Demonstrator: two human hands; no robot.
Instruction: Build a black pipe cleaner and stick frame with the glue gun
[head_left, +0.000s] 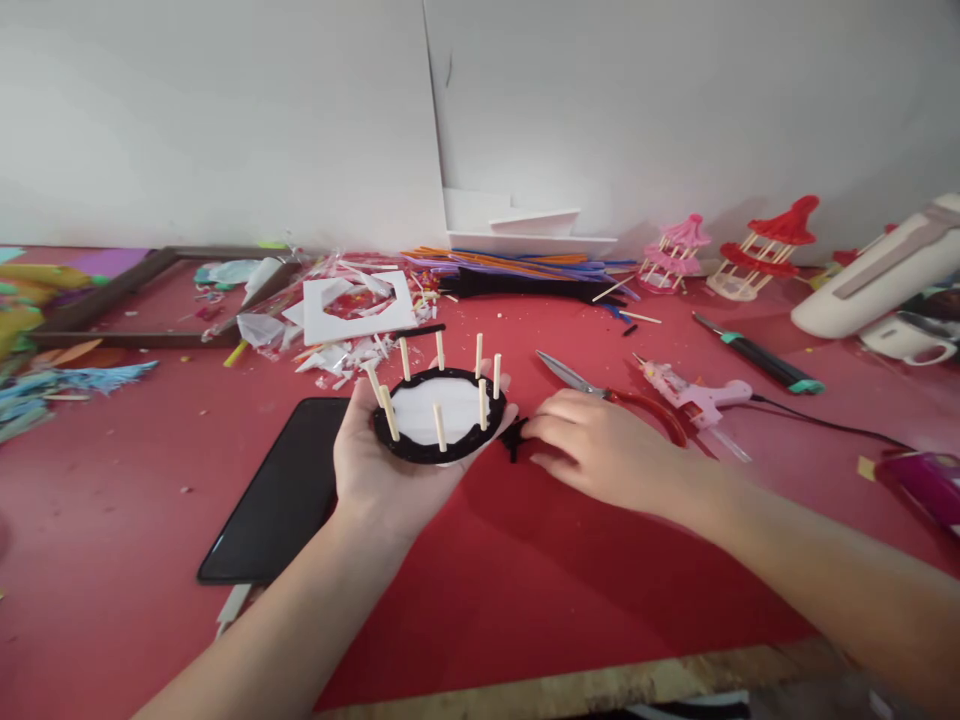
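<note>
My left hand [375,480] holds up a round white disc [431,405] with a black fuzzy rim. Several short pale wooden sticks [440,428] stand upright around that rim. Beside it, the fingers of my right hand [581,440] are closed at a small black fuzzy piece [513,436], like bent pipe cleaner, low over the red table. Just beyond the right hand lie red-handled scissors [574,375] and a pink glue gun [694,395].
A black phone [281,490] lies by my left wrist. Further back are a white foam board with a cut-out [358,306], scraps, a bundle of pipe cleaners [517,265], and pink [675,255] and red [769,250] small pagoda-like models. A cutter knife [765,355] lies right.
</note>
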